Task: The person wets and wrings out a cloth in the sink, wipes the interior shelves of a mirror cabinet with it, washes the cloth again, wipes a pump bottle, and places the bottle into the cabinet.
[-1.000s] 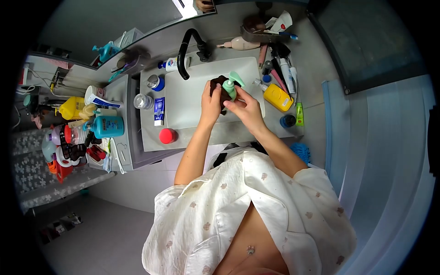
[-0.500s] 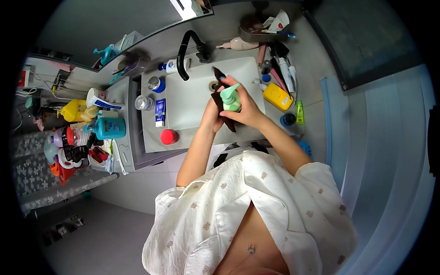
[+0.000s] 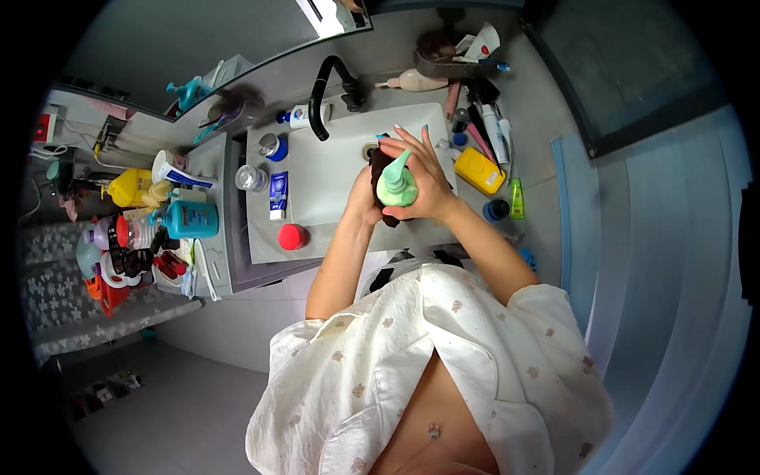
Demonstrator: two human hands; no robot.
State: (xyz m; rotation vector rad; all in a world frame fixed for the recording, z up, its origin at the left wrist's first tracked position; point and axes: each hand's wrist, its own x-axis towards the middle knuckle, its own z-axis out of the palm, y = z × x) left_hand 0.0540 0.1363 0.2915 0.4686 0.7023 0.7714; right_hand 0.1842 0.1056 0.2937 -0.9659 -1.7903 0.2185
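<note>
A green pump bottle (image 3: 396, 184) is held over the front of the white sink, its spout pointing up and away from me. My right hand (image 3: 431, 180) is around its right side, thumb in front and the fingertips spread past the top. A dark brown cloth (image 3: 378, 165) is bunched against the bottle's left side. My left hand (image 3: 362, 199) presses that cloth to the bottle; most of its fingers are hidden behind the cloth.
A black faucet (image 3: 320, 99) arches over the sink (image 3: 324, 166). Left of the basin are a blue tube (image 3: 278, 195), jars and a red-capped container (image 3: 292, 237). At the right lie a yellow bottle (image 3: 480, 170), a green tube (image 3: 517, 198) and several cosmetics.
The cloth, which stuck out above and below the hands, is now gathered closer around the bottle. My right fingers have spread upward, and the bottle has shifted slightly downward.
</note>
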